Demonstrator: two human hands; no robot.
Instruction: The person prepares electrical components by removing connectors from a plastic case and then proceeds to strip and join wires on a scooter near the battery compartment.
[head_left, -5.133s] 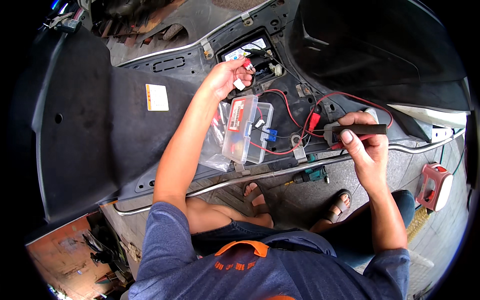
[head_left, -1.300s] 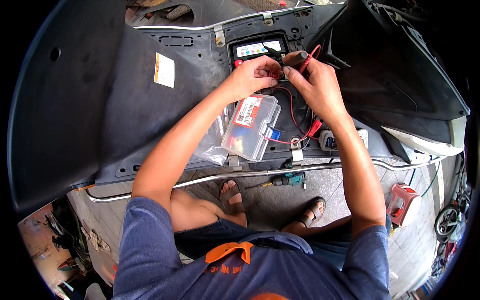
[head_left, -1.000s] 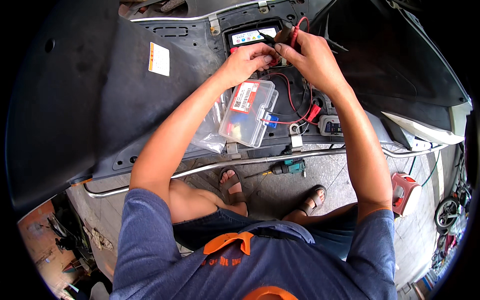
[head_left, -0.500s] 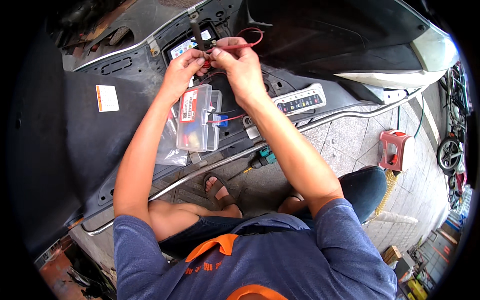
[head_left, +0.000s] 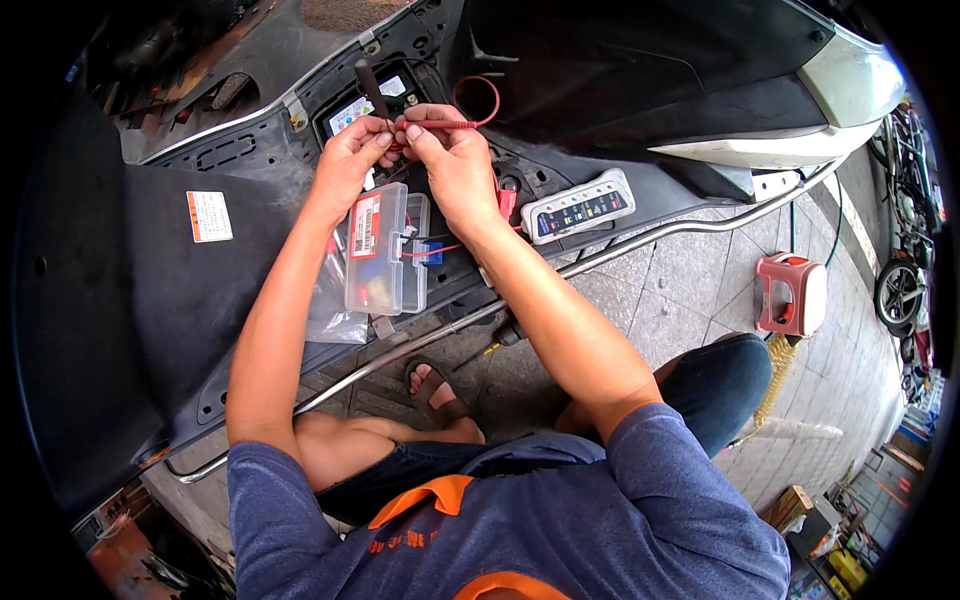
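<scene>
My left hand (head_left: 345, 172) is closed in a pinch at the lower end of a dark rod-like handle (head_left: 370, 85), which tilts upward from the fingertips. Beside it, my right hand (head_left: 452, 170) pinches a red lead (head_left: 455, 124) whose cable curls up into a loop. The fingertips of both hands nearly meet, and whatever lies between them is too small to make out. Just beyond is a battery (head_left: 350, 112) with a white label, set in an open bay. Below the hands, a clear plastic case (head_left: 375, 265) stands with its lid up.
A grey tester (head_left: 580, 207) with a row of buttons or lights lies right of my right forearm. A metal rail (head_left: 690, 227) edges the vehicle's footboard. A drill (head_left: 508, 333) is partly hidden under my arm. A pink stool (head_left: 790, 295) stands on the paving.
Both hands have shifted a little left and lower in view, still together. The red cable's loop has become rounder and stands higher above the right hand. More of the tester shows.
</scene>
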